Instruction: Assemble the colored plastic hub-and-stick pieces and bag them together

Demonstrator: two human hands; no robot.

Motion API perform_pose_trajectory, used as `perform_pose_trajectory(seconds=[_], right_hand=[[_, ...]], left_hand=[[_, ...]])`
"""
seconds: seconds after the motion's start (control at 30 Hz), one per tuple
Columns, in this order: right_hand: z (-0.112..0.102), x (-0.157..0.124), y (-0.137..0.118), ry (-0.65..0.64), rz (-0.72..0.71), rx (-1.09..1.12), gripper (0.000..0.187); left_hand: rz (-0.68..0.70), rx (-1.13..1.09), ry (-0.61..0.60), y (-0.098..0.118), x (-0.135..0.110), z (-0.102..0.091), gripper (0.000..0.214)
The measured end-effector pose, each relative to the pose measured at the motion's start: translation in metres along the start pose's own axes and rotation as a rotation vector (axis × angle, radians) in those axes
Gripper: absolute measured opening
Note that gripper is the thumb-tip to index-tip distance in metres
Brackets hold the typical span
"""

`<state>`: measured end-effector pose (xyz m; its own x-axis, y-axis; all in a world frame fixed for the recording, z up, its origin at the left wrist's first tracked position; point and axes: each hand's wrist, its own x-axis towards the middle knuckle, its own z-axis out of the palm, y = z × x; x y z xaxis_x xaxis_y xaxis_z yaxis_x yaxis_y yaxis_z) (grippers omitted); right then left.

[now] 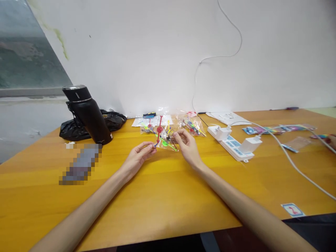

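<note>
My left hand is closed, thumb and fingers pinching the lower end of a red plastic stick with a round disc; a bit of blue shows at the fingertips. My right hand is closed in a pinch close by, beside a thin dark curved piece; what it grips is too small to make out. Between and just behind the hands lies a clear bag with green and yellow plastic parts. Farther back, another clear bag of coloured parts rests on the table.
A black bottle stands at left before a black plastic bag, with a blurred-out flat object nearby. At right are a white power strip with chargers, trailing cables and colourful packets. Another person's hand shows at the right edge.
</note>
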<state>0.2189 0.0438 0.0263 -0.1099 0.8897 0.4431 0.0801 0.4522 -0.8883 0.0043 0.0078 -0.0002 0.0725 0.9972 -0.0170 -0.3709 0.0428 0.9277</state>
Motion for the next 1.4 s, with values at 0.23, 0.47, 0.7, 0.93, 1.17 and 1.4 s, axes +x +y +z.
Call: perform_pose_trajectory(seconds=[0.23,0.47,0.7,0.93,1.17,1.4], right_hand=[[0.000,-0.003,-0.003,-0.017,-0.001,0.024,0.033],[-0.002,-0.003,-0.004,0.022,0.000,0.094,0.031],[0.001,-0.002,0.001,0.083,0.023,0.214,0.028],[-0.003,0.002,0.001,-0.032,0.029,0.170,0.034],[-0.004,-0.009,-0.002,-0.574,0.180,0.072,0.032],[-0.004,-0.008,-0.003,-0.554,0.096,-0.010,0.028]], left_hand=[[-0.007,0.015,-0.041,0.000,-0.002,0.001,0.025],[-0.049,-0.021,-0.040,0.002,-0.007,0.004,0.020],[-0.080,-0.098,-0.019,0.001,-0.009,0.010,0.018],[-0.041,-0.114,-0.122,0.004,-0.009,0.007,0.017],[0.070,0.057,-0.029,0.007,-0.008,0.009,0.045],[0.094,0.261,-0.094,0.005,-0.010,0.013,0.037]])
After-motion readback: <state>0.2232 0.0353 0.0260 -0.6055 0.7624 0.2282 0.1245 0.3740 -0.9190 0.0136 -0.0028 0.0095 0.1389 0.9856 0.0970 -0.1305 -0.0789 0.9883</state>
